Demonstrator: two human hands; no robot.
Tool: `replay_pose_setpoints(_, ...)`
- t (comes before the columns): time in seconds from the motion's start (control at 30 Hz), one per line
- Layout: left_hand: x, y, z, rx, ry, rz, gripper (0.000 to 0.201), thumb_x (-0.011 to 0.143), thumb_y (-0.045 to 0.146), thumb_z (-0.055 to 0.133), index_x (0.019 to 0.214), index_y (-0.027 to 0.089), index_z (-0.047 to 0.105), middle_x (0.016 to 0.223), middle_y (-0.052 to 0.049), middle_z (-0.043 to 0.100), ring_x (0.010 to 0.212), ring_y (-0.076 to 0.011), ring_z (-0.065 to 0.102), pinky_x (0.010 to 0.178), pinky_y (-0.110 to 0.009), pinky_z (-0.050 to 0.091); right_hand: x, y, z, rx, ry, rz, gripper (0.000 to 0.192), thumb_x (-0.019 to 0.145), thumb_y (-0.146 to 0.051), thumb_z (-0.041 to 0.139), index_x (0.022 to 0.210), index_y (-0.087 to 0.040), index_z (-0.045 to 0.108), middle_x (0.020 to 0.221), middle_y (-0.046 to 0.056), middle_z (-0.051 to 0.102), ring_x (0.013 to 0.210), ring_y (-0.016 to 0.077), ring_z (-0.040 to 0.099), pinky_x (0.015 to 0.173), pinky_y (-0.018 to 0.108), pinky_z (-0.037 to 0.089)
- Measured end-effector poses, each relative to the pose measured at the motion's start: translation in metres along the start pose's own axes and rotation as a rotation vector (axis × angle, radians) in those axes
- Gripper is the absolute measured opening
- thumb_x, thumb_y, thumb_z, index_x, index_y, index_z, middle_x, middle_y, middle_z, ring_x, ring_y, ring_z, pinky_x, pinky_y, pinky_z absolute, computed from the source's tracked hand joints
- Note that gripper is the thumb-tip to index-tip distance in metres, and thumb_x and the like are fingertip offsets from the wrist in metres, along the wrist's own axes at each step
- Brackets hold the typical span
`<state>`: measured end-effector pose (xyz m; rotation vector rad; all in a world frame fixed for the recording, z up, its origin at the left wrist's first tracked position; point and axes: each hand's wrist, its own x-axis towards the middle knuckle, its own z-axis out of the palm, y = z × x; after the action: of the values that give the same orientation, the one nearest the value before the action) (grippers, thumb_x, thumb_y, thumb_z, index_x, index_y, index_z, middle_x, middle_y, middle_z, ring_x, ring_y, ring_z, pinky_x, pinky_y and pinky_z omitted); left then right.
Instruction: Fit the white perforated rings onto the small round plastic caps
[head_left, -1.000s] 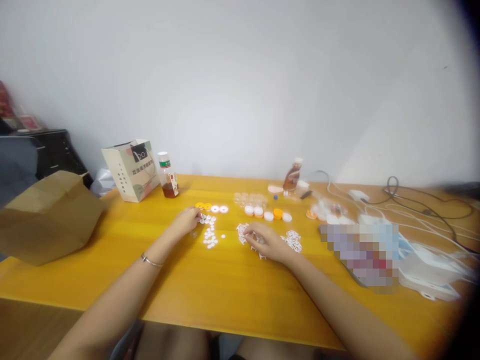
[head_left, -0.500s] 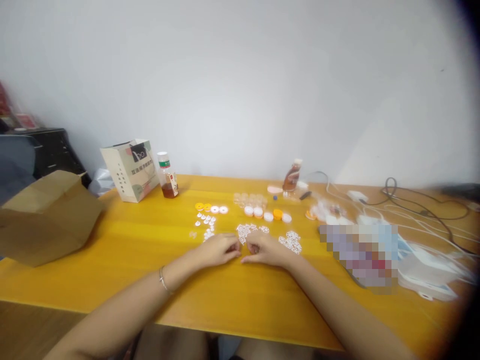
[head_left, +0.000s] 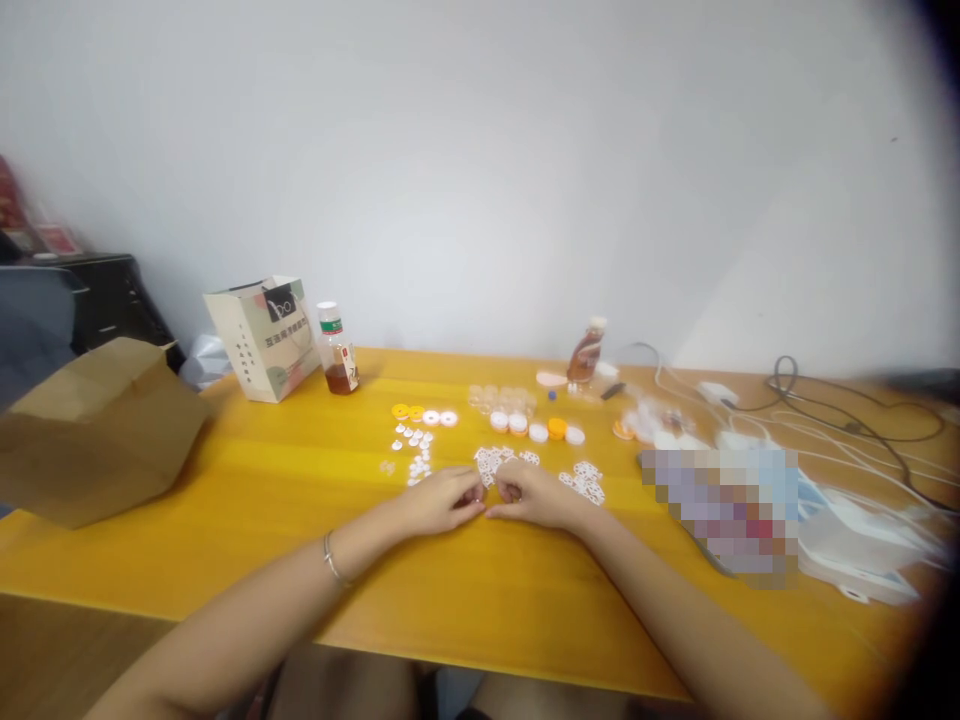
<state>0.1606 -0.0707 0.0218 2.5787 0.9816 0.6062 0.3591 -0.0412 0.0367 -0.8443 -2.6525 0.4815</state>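
Observation:
My left hand (head_left: 447, 500) and my right hand (head_left: 537, 496) face each other low over the table, fingertips nearly meeting. Both have curled fingers; anything pinched in them is too small to make out. Just beyond them lies a pile of flat white cut-out pieces (head_left: 491, 462), partly covered by my right hand. A second heap of white cut-out pieces (head_left: 585, 482) is to the right. Small white round parts (head_left: 420, 463) are scattered beside my left hand. Farther back are a row of white and orange lids (head_left: 538, 432), several clear cups (head_left: 501, 399) and yellow and white rings (head_left: 416, 413).
A brown paper bag (head_left: 97, 430) and a printed carton bag (head_left: 266, 340) stand left, near a bottle of dark liquid (head_left: 339, 350). Another brown bottle (head_left: 586, 350) is at the back. Cables (head_left: 840, 420), a blurred-out flat item (head_left: 720, 515) and white packaging (head_left: 855, 540) occupy the right.
The view has shifted very slightly. Both hands keep almost the same place and curled pose, with only small finger movement.

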Motion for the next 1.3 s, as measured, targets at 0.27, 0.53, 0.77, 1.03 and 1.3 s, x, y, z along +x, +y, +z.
replay_pose_setpoints(0.27, -0.001, 0.002, -0.003, -0.032, 0.001, -0.005, 0.01, 0.078, 0.026, 0.048, 0.082, 0.018, 0.051, 0.074, 0.0, 0.053, 0.067, -0.0107, 0.049, 0.061, -0.02, 0.038, -0.002, 0.001, -0.002, 0.028, -0.01, 0.052, 0.033, 0.071, -0.04, 0.06, 0.058, -0.017, 0.04, 0.057, -0.005, 0.041, 0.055, 0.0084, 0.035, 0.052, 0.02, 0.025)
replay_pose_setpoints(0.53, -0.004, -0.044, -0.046, 0.126, 0.45, -0.199, 0.019, 0.083, 0.025, 0.039, 0.088, 0.016, 0.055, 0.085, -0.005, 0.06, 0.08, -0.0147, 0.054, 0.076, -0.026, 0.042, -0.002, -0.002, -0.007, 0.052, -0.046, 0.091, 0.035, 0.07, -0.043, 0.06, 0.057, -0.018, 0.039, 0.059, -0.004, 0.042, 0.057, 0.0092, 0.036, 0.053, 0.021, 0.026)
replay_pose_setpoints(0.77, -0.019, -0.128, -0.071, 0.295, 0.442, -0.518, 0.027, 0.078, 0.018, 0.043, 0.102, 0.015, 0.057, 0.107, -0.008, 0.06, 0.103, -0.0208, 0.052, 0.093, -0.032, 0.037, -0.002, -0.003, -0.007, 0.047, -0.046, 0.096, 0.036, 0.071, -0.043, 0.058, 0.057, -0.018, 0.037, 0.059, -0.004, 0.042, 0.055, 0.0091, 0.036, 0.052, 0.021, 0.026)
replay_pose_setpoints(1.03, -0.012, -0.138, -0.061, 0.307, 0.4, -0.582, 0.018, 0.075, 0.024, 0.051, 0.086, 0.018, 0.063, 0.09, -0.008, 0.066, 0.088, -0.0229, 0.059, 0.081, -0.032, 0.042, -0.002, -0.003, -0.006, 0.044, -0.04, 0.098, 0.036, 0.074, -0.044, 0.055, 0.058, -0.018, 0.037, 0.059, -0.003, 0.042, 0.056, 0.0091, 0.036, 0.052, 0.021, 0.025)
replay_pose_setpoints(1.3, -0.013, -0.116, -0.074, 0.283, 0.537, -0.535, 0.015, 0.077, 0.02, 0.047, 0.084, 0.018, 0.06, 0.095, -0.006, 0.064, 0.093, -0.0202, 0.057, 0.085, -0.031, 0.04, -0.002, -0.003, -0.009, 0.046, -0.052, 0.118, 0.035, 0.074, -0.045, 0.055, 0.058, -0.018, 0.04, 0.06, -0.003, 0.044, 0.056, 0.0094, 0.038, 0.052, 0.021, 0.026)
